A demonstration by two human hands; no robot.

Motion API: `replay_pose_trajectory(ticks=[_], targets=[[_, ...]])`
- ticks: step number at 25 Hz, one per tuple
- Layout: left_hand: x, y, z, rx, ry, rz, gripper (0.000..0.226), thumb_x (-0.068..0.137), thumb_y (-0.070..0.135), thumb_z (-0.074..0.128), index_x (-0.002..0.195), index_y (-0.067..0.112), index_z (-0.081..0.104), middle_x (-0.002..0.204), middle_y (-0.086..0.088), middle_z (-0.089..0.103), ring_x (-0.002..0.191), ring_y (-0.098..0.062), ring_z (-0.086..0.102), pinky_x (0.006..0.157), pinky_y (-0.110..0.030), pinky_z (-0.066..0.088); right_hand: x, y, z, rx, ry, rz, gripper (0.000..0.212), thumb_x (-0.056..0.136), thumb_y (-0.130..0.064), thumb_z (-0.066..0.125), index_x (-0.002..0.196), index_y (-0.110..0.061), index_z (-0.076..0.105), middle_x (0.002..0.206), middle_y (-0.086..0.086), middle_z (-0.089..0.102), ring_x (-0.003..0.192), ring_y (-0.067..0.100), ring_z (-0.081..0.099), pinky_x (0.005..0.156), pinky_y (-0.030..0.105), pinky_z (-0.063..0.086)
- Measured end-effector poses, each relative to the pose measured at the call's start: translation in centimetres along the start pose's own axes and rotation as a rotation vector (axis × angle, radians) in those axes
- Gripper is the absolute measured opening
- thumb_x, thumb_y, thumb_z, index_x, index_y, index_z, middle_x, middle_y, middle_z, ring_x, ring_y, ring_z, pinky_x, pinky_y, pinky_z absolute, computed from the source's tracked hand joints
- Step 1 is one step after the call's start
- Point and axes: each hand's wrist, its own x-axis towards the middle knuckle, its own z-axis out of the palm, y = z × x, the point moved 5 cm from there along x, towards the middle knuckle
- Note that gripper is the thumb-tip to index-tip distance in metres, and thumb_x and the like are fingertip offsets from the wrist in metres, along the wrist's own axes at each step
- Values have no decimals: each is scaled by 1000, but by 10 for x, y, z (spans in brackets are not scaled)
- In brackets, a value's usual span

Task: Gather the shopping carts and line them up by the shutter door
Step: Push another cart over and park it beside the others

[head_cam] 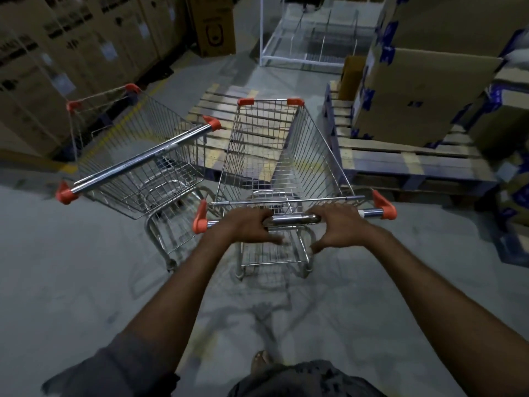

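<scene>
Though print on the cardboard boxes blurs unreadably (dim light), left hand and right hand grip the handle of one shopping cart on grey concrete floor, second cart alongside, pallets ahead.

Floor: grey concrete, dark smudges, a yellow line at the left.
Carts: 2 on their wheels; the left cart stands angled, the right cart just beside it.
Pallets: 2 wooden ones lying flat, the middle pallet and the right pallet.
Left edge: stacked cartons.
Back: a white wire rack and an upright box.
Near edge: 1 foot.
</scene>
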Motion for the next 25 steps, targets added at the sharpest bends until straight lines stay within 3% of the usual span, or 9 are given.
replay_pose_trajectory(ticks=[3, 6, 8, 11, 13, 16, 19, 22, 25], targets=[[4, 13, -1, -360, -246, -70, 73, 92, 80, 38, 126, 21, 65, 106, 0, 75, 94, -17, 72, 73, -29, 50, -6, 2, -18, 331, -196, 36, 90, 60, -102, 38, 115, -37, 66, 140, 1, 59, 127, 24, 52, 115, 57, 32], [4, 24, 6, -415, -352, -149, 87, 89, 85, 29, 122, 14, 68, 95, -3, 79, 88, -21, 76, 69, -31, 52, -16, 2, -29, 519, -314, 66, 89, 79, -93, 26, 98, -20, 73, 128, 4, 65, 123, 20, 52, 118, 50, 25], [1, 31, 10, -441, -345, -168, 90, 86, 88, 28, 115, 14, 70, 89, -3, 79, 86, -21, 77, 73, -33, 53, -21, -1, -34, 517, -352, 49, 83, 87, -83, 18, 105, -19, 68, 109, 0, 70, 112, 16, 55, 118, 50, 21], [-9, 40, 11, -521, -314, -195, 83, 89, 85, 28, 102, 15, 71, 83, -4, 79, 80, -22, 76, 71, -32, 53, -23, -1, -34, 515, -394, 48, 93, 94, -76, 12, 137, -9, 58, 102, 7, 75, 106, 21, 63, 117, 49, 27], [-14, 43, 15, -514, -328, -223, 93, 84, 90, 29, 104, 11, 72, 87, -7, 79, 82, -24, 77, 73, -33, 54, -27, -1, -33, 498, -417, 36, 90, 97, -73, 12, 124, -7, 67, 99, 11, 76, 98, 22, 69, 107, 43, 40], [-20, 46, 27, -452, -302, -241, 91, 81, 89, 41, 101, 6, 73, 84, -8, 79, 79, -24, 78, 72, -31, 56, -36, -1, -21, 426, -492, -43, 51, 102, -60, 41, 102, -17, 68, 91, 1, 66, 80, 16, 61, 75, 28, 48], [-30, 57, 39, -358, -145, -206, 76, 79, 83, 58, 86, 9, 72, 67, -1, 75, 64, -17, 75, 69, -31, 58, -43, 12, -2, 171, -377, -94, 50, 82, -63, 71, 106, -19, 68, 101, -3, 64, 90, 15, 57, 82, 34, 46], [-43, 69, 48, -288, -45, -192, 67, 80, 81, 60, 77, 15, 70, 52, 8, 67, 53, -10, 68, 70, -32, 60, -56, 15, 3, 135, -295, -120, 57, 81, -74, 64, 107, -22, 69, 110, 3, 69, 94, 17, 61, 85, 36, 49], [-57, 85, 55, -367, -105, -242, 80, 81, 87, 48, 77, 10, 70, 57, 0, 68, 54, -16, 67, 64, -29, 56, -78, 7, -1, 389, -517, -70, 69, 92, -78, 35, 109, -18, 65, 104, 12, 69, 88, 23, 68, 74, 32, 52]])
